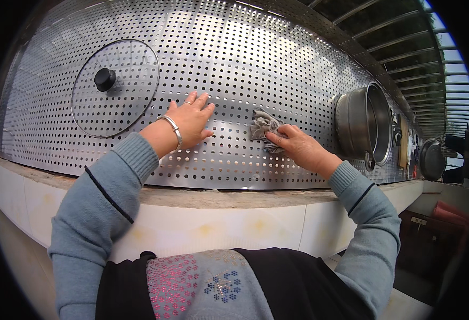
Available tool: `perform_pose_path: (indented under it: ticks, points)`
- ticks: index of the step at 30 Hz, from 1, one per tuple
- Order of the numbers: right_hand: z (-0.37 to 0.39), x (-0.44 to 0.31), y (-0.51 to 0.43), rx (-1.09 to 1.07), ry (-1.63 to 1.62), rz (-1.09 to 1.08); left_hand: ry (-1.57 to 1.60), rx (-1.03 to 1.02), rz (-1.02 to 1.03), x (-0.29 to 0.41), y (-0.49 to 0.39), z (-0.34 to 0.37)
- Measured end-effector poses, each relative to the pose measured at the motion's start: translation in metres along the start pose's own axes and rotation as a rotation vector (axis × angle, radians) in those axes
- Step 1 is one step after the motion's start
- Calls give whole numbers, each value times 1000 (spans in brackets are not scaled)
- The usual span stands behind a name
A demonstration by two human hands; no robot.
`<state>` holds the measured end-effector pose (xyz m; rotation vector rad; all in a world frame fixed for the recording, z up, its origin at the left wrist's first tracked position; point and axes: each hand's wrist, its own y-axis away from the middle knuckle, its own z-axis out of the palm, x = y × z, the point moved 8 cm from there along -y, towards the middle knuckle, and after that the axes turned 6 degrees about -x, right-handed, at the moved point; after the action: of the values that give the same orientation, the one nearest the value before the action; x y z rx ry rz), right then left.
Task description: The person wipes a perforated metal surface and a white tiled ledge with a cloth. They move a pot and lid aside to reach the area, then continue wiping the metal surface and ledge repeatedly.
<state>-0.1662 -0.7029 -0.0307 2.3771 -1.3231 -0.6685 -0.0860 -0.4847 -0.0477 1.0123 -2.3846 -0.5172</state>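
Note:
A perforated metal sheet (234, 72) lies before me as a broad shelf. My left hand (188, 122) is spread on or just above it, palm down and holding nothing. In my right hand (298, 146) is a crumpled grey cloth (265, 126), pressed against the sheet. To the left of my left hand rests a round glass lid (132, 88) with a black knob (105, 79). A deep stainless steel pot (352, 124) stands to the right of my right hand, with a handle at its near side.
A stone or concrete ledge (226, 199) with white tiles (218, 224) runs along the near edge. Metal bars (402, 48) enclose the far side. Beyond the pot are a wooden board (403, 142) and a dark pan (432, 160). A dark cabinet (422, 240) stands at lower right.

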Motion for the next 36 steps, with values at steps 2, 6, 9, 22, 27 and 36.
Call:
perform_pose_path:
  ticks: [2, 6, 9, 22, 27, 36]
  points:
    - [-14, 61, -10, 187, 94, 134, -10, -5, 4, 0, 0, 0]
    - [-35, 192, -12, 428, -5, 500, 0, 5, 25, 1, -2, 2]
    - [-24, 214, -2, 426, 40, 557, -34, -7, 18, 1, -4, 0]
    - [26, 45, 74, -204, -328, 221, -34, -70, -39, 1, 1, 4]
    - [9, 152, 60, 168, 40, 402, -21, -73, -25, 4, -2, 2]
    - [-35, 78, -49, 416, 122, 226, -11, -52, -37, -1, 0, -1]
